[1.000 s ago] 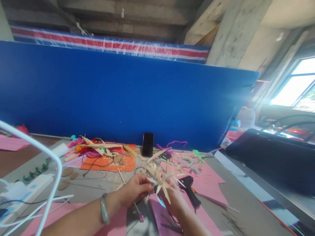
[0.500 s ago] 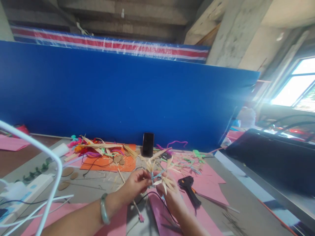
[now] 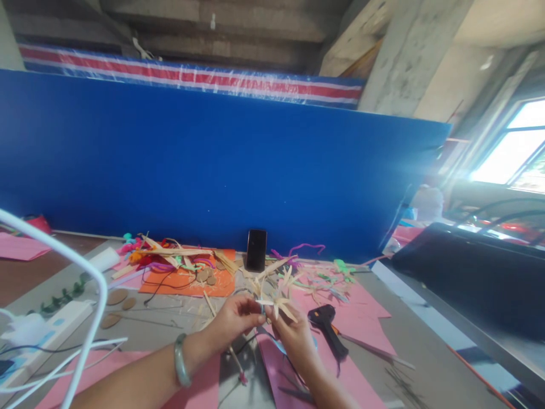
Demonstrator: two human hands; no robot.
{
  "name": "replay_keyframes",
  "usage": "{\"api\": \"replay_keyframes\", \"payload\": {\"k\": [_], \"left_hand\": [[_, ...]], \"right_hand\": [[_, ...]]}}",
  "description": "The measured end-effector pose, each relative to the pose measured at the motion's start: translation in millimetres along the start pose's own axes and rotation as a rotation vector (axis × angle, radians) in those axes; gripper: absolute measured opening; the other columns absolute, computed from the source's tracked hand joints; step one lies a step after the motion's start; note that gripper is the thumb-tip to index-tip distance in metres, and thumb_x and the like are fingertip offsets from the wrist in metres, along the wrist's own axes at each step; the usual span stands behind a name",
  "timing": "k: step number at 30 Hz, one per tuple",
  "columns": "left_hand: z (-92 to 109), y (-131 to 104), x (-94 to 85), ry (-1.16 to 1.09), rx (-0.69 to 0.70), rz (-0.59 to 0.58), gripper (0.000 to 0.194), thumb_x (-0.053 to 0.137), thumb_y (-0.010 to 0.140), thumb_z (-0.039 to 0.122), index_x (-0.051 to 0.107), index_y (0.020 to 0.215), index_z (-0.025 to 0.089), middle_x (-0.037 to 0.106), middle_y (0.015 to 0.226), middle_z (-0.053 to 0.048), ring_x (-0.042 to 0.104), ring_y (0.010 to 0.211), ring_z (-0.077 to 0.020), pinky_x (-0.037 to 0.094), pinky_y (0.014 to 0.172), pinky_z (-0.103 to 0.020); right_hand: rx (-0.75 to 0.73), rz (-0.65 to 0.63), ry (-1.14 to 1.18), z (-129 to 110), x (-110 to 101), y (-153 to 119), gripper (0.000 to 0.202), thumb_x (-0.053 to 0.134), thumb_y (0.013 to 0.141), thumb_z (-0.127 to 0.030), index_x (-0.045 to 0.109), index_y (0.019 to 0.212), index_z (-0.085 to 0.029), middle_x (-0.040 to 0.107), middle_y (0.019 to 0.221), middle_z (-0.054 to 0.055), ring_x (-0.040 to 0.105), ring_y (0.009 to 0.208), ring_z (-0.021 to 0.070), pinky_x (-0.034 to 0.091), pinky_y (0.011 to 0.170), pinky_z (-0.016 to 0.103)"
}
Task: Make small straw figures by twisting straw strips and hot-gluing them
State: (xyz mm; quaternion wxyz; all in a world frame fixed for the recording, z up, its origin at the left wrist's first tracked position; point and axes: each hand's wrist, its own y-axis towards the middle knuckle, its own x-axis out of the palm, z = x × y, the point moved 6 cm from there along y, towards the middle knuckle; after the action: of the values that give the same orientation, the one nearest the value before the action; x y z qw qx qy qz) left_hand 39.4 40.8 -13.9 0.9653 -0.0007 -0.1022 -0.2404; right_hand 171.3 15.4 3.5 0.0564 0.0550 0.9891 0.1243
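My left hand (image 3: pixel 238 318), with a jade-like bangle (image 3: pixel 181 361) at the wrist, is closed in a pinch at the middle of the table. Its fingertips grip a thin light-blue stem under pale straw-coloured husk flowers (image 3: pixel 279 302). Close beside it, my right hand (image 3: pixel 296 338) is also closed, with its fingers on the same flowers and their stems; the exact grip is partly hidden. A black glue gun (image 3: pixel 328 332) lies to the right of the hands. Below the left hand, a thin stick with a pink tip (image 3: pixel 242 378) rests on the table.
A phone (image 3: pixel 256 251) stands against the blue panel (image 3: pixel 213 170). Husks and pipe cleaners lie on an orange sheet (image 3: pixel 170 284). Pink sheets (image 3: pixel 366 324) spread to the right. At the left are a power strip (image 3: pixel 55 329), white cables and wooden discs (image 3: pixel 117 296).
The husk flowers have turned and drawn closer together between my hands. My right hand has shifted slightly, and its fingers have moved nearer the left fingertips.
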Motion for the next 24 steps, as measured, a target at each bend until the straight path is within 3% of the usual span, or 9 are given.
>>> {"api": "replay_keyframes", "payload": {"k": [3, 7, 12, 18, 24], "left_hand": [[1, 0, 0.8, 0.02, -0.014, -0.002, 0.044, 0.082, 0.062, 0.049, 0.07, 0.076, 0.009, 0.05, 0.052, 0.004, 0.034, 0.044, -0.0059, 0.023, 0.045, -0.022], [1, -1, -1.7, 0.044, -0.038, 0.064, 0.039, 0.083, 0.06, 0.046, 0.069, 0.072, 0.011, 0.052, 0.053, 0.004, 0.038, 0.046, -0.0073, 0.026, 0.047, -0.022], [4, -1, -0.3, 0.056, 0.009, 0.083, 0.031, 0.086, 0.057, 0.037, 0.067, 0.062, 0.013, 0.056, 0.056, 0.001, 0.048, 0.057, -0.0122, 0.037, 0.056, -0.024], [-4, 1, 5.4, -0.011, 0.036, 0.018, 0.032, 0.087, 0.057, 0.04, 0.07, 0.063, 0.013, 0.061, 0.061, -0.002, 0.055, 0.065, -0.017, 0.043, 0.064, -0.028], [-8, 0, 3.8, 0.016, 0.059, 0.084, 0.03, 0.087, 0.056, 0.036, 0.068, 0.061, 0.013, 0.061, 0.063, -0.002, 0.053, 0.063, -0.0143, 0.042, 0.062, -0.026]], "right_hand": [[0.011, 0.007, -0.016, -4, -1, -1, 0.038, 0.069, 0.076, -0.045, 0.051, 0.055, -0.02, 0.041, 0.046, -0.006, 0.036, 0.046, 0.0099, 0.029, 0.045, 0.022], [0.061, 0.047, 0.078, -3, -4, -3, 0.023, 0.07, 0.072, -0.04, 0.06, 0.068, -0.019, 0.046, 0.049, -0.006, 0.036, 0.044, 0.0096, 0.029, 0.042, 0.022], [0.025, 0.072, 0.147, -5, -6, -5, 0.018, 0.069, 0.072, -0.034, 0.06, 0.066, -0.019, 0.05, 0.054, -0.004, 0.039, 0.046, 0.01, 0.032, 0.044, 0.022], [0.028, 0.094, 0.071, -9, -9, -7, 0.027, 0.071, 0.072, -0.036, 0.055, 0.058, -0.021, 0.045, 0.043, -0.006, 0.038, 0.039, 0.0094, 0.029, 0.041, 0.022], [-0.002, 0.104, 0.072, -9, -9, -7, 0.041, 0.074, 0.072, -0.052, 0.052, 0.057, -0.021, 0.045, 0.043, -0.006, 0.037, 0.037, 0.0083, 0.03, 0.04, 0.022]]}}
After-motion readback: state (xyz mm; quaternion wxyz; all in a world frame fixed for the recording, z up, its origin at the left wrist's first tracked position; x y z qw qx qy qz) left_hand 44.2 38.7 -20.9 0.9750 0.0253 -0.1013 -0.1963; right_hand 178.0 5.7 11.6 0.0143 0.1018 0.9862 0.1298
